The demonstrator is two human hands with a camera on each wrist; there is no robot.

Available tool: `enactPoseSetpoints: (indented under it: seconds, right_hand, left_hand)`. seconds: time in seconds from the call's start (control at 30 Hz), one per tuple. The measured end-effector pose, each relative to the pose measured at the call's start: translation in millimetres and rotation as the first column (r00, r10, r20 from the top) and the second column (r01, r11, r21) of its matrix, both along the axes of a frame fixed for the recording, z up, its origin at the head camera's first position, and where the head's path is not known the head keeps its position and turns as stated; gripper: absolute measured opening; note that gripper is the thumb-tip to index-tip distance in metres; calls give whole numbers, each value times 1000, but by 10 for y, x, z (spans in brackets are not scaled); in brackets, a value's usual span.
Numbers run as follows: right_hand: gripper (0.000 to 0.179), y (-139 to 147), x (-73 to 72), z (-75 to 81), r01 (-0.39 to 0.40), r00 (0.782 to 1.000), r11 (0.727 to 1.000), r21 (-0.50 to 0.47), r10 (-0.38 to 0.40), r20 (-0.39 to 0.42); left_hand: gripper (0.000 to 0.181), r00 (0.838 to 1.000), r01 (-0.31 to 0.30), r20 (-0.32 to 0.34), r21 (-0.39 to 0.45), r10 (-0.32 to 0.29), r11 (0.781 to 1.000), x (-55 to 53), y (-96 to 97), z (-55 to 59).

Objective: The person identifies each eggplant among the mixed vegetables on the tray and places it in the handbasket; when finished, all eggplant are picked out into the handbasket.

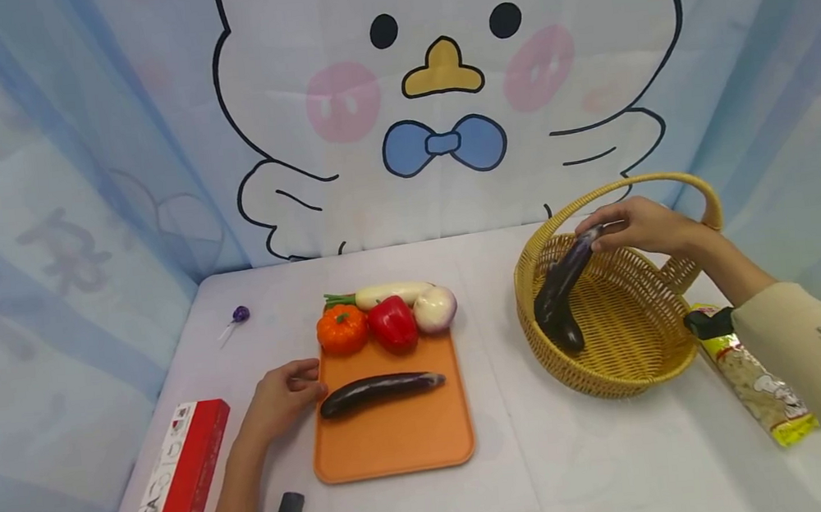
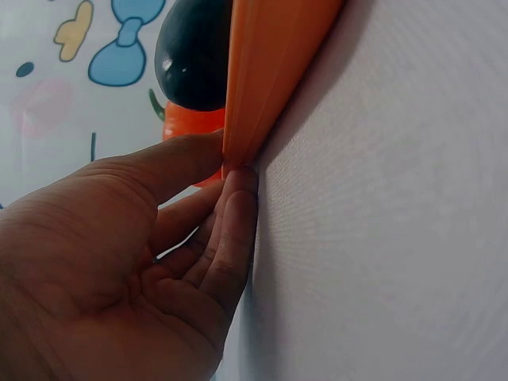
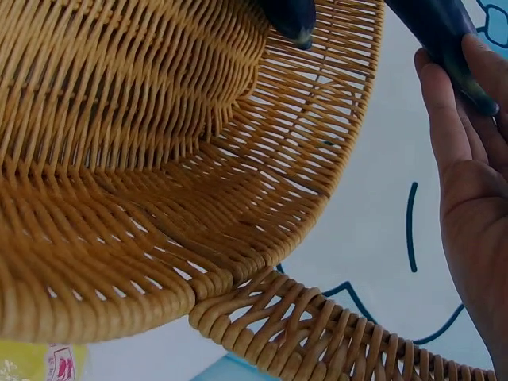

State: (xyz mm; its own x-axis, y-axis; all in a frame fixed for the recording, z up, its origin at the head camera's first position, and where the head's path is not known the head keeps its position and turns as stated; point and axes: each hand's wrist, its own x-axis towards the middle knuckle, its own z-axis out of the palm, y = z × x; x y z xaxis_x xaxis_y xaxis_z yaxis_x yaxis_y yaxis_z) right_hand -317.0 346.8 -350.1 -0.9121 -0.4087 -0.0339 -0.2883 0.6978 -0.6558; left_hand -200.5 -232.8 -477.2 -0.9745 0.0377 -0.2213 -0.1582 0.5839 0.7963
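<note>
Right hand (image 1: 641, 225) is pinching an eggplant (image 1: 568, 277), likely light and slick, at its thin end, a good spot; left hand (image 1: 283, 396) is pinching the orange tray (image 1: 392, 446).

Lower eggplant (image 1: 573, 334) partly behind held eggplant (image 1: 563, 286)

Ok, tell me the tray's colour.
The tray is orange, best seen in the head view.

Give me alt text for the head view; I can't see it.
A person's right grip holds an eggplant by its stem end at a wicker basket containing a second eggplant. The left grip holds the edge of an orange tray bearing a third eggplant, pumpkin, red pepper, round whitish vegetable and white radish.
</note>
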Motion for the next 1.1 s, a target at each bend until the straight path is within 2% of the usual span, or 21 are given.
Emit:
enactPoseSetpoints:
  seconds: [0.17, 0.63, 1.1]
  right_hand:
    - [32, -24, -57, -31, 4, 1000, 999, 44, -4, -8]
    - [32, -49, -271, -178, 12, 999, 1000, -20, -11, 47]
    - [44, -31, -371, -280, 38, 997, 999, -22, -37, 63]
  left_hand:
    - [50, 1000, -5, 0, -13, 5, 1000, -5, 11, -5]
    - [49, 1000, -13, -1, -4, 13, 1000, -6, 0, -35]
    - [49, 1000, -16, -3, -3, 16, 1000, -26, -2, -54]
